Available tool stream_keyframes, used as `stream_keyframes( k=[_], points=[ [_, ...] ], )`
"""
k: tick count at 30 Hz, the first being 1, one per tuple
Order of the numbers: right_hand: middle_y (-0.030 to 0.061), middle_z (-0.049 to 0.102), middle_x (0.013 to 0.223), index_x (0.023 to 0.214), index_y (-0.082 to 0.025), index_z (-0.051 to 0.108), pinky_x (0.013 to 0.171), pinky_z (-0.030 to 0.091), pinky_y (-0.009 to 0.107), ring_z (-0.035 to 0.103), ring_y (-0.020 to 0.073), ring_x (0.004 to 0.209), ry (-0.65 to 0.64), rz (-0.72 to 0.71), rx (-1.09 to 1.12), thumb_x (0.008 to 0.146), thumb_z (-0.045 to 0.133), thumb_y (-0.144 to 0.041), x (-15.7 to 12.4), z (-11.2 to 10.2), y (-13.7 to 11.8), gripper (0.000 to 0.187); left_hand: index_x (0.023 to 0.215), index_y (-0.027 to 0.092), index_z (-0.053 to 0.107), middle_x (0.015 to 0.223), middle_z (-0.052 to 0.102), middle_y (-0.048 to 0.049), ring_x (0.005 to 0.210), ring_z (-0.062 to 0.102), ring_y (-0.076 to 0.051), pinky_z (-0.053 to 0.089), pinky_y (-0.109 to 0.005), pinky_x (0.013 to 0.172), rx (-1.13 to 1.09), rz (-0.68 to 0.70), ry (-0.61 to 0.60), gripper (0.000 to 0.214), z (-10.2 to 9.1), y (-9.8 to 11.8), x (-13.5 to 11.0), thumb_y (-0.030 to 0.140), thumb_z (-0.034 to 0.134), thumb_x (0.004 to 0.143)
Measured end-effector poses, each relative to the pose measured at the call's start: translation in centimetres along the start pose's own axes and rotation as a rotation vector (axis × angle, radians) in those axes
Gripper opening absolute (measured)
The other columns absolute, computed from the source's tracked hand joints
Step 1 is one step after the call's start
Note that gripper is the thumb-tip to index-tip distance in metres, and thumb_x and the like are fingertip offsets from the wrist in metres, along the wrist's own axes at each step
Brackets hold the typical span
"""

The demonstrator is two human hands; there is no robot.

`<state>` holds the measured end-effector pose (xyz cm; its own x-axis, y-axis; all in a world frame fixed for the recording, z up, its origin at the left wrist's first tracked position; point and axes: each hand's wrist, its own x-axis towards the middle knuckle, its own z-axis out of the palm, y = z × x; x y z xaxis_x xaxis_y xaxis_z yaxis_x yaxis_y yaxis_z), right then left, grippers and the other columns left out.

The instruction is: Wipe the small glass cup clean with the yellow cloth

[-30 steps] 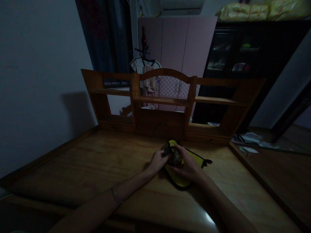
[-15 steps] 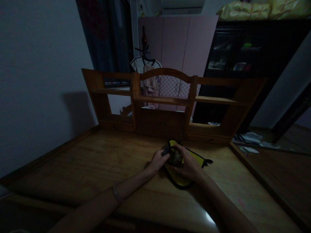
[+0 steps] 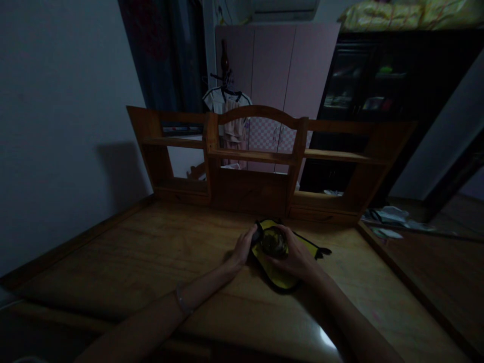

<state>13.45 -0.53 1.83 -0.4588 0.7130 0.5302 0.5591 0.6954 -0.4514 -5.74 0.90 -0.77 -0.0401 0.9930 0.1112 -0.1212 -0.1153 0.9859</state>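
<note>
On the wooden desk lies a flat yellow cloth piece (image 3: 282,279) with black edging and a black tuft at its right end. My right hand (image 3: 298,254) curves round a dark, rounded object with a glassy look (image 3: 273,242), which stands over the cloth; whether it is a jar I cannot tell. My left hand (image 3: 242,248) is at the cloth's left edge, its fingers closed against a small dark piece (image 3: 257,234) beside the rounded object. Dim light hides the details of both dark things. A pale band circles my left wrist.
A wooden shelf unit (image 3: 251,157) runs along the back of the desk (image 3: 159,252). A wall (image 3: 68,126) borders the left side. Papers (image 3: 391,217) lie beyond the right edge. Farther back stand a pink wardrobe (image 3: 272,70) and a dark cabinet (image 3: 350,75).
My left hand has shifted slightly left with the small dark piece, away from the rounded object. That object shows more openly now, still in my right hand's grasp.
</note>
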Motion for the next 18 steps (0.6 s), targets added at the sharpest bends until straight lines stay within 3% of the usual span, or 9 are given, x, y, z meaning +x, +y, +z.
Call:
stream_keyframes(
  k=[4,9,18],
  points=[
    [0.0136,0.057,0.128,0.137,-0.023,0.034,0.094,0.051,0.047,0.058,0.0314,0.115,-0.009,-0.032,-0.038,0.07,0.075,-0.042,0.0,0.0,0.1,0.08,0.102,0.011,0.069,0.097,0.07,-0.007,0.089,0.063,-0.022,0.048,-0.028,0.078,0.156,0.062,-0.075,0.05,0.2,0.1,-0.6,0.055,0.055,0.082],
    [0.0134,0.057,0.128,0.138,-0.023,0.035,0.094,0.051,0.048,0.059,0.0325,0.114,-0.05,-0.085,-0.075,0.069,0.076,-0.041,0.1,0.1,0.0,0.082,0.099,0.012,0.07,0.089,0.071,-0.005,0.084,0.062,-0.022,0.048,-0.026,0.072,0.363,0.129,-0.091,0.041,0.0,-0.5,-0.4,0.04,0.073,0.069],
    [0.0129,0.057,0.129,0.138,-0.024,0.035,0.094,0.051,0.047,0.058,0.0322,0.115,-0.044,-0.111,-0.087,0.069,0.076,-0.04,0.1,0.1,-0.4,0.082,0.091,0.013,0.07,0.085,0.07,-0.0046,0.081,0.062,-0.022,0.047,-0.025,0.068,0.411,0.159,-0.059,0.035,-0.3,-0.9,0.0,0.043,0.066,0.075]
  ],
)
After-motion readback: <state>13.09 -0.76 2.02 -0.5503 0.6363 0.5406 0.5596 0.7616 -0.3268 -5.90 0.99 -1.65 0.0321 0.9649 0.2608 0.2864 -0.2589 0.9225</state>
